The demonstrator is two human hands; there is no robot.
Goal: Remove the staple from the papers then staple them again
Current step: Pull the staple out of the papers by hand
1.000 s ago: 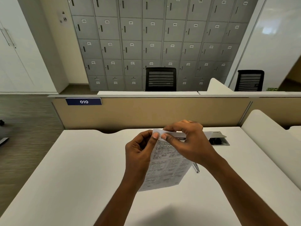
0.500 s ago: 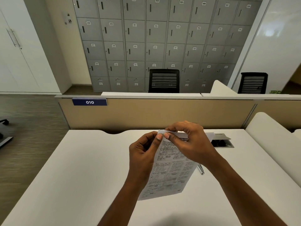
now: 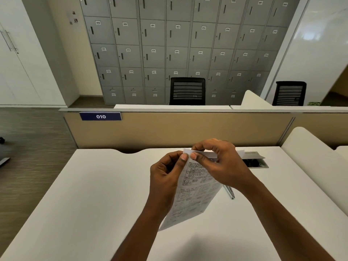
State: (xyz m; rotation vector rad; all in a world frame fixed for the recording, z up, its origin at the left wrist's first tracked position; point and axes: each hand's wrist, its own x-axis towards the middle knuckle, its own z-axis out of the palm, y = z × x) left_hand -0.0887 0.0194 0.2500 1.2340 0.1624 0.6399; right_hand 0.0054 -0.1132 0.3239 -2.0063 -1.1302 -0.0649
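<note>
Printed papers [image 3: 195, 193] are held up above the white desk [image 3: 94, 194], hanging down from their top left corner. My left hand [image 3: 165, 176] pinches that corner from the left with thumb and fingers. My right hand [image 3: 220, 162] pinches the same corner from the right, its fingers curled over the top edge. The two thumbs nearly touch at the corner. The staple itself is too small to make out. A silver stapler [image 3: 229, 192] lies on the desk behind the papers, mostly hidden by my right wrist.
An open cable hatch [image 3: 254, 161] sits in the desk at the back right. A beige partition [image 3: 178, 129] with a "010" label bounds the far edge. A white rounded divider [image 3: 316, 162] stands on the right. Office chairs and grey lockers are beyond.
Both hands stay pinched at the papers' top left corner; only small finger shifts show. The camera view has drifted slightly.
</note>
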